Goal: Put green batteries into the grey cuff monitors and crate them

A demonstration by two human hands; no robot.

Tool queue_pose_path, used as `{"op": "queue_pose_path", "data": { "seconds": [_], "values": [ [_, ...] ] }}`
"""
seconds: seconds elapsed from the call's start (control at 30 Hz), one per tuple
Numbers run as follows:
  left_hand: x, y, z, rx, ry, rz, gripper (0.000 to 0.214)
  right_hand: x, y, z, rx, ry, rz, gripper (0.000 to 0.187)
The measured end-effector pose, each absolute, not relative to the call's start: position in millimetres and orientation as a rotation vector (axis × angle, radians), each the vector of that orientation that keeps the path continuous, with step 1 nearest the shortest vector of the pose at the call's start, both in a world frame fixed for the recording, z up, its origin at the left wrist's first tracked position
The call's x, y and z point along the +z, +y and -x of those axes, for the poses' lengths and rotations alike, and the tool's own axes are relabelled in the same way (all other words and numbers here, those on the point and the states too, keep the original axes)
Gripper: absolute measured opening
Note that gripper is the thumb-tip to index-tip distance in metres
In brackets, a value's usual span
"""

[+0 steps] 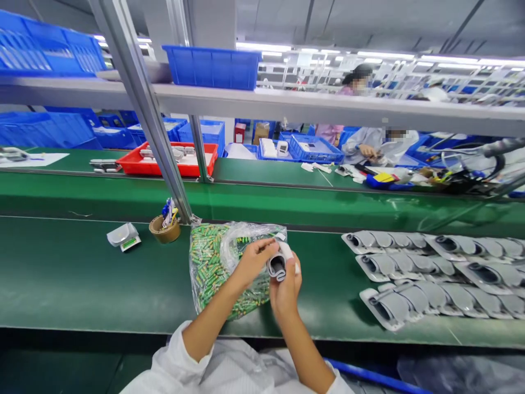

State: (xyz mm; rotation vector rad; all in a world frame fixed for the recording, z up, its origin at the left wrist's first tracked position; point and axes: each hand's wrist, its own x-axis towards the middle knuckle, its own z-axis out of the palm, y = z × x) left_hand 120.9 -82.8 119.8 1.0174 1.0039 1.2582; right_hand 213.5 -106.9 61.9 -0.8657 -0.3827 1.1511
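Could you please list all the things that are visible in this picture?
rolled grey cuff: one, grey and white, between the hands
plastic bag of batteries: one, clear with green-yellow batteries, on the near bench
near bench: one, green, in front
grey cuffs: many, grey, in rows at right
tape roll: one, brown, holding pens
red tray: one, red, on the far bench
blue bins: several, blue, on the shelf and beyond
co-worker: one, white coat, far side
left hand: one, on the cuff
right hand: one, under the cuff

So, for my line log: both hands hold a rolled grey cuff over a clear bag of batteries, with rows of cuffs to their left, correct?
No: the head view shows the rows of cuffs to the right of the left hand and right hand. The rolled grey cuff over the clear bag of batteries is right.
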Motion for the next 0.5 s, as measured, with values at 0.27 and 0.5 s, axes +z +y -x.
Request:
{"op": "queue_pose_path", "data": {
  "seconds": [0.27,0.5],
  "values": [
    [143,-90,-113,1.14,1.265,-1.453,0.026,95,-110,-230,1.431,-0.178,0.676,0.048],
    [179,-92,-85,0.913,1.107,-1.8,0.02,101,-116,-249,1.704,-0.148,0.674,0.037]
  ]
}}
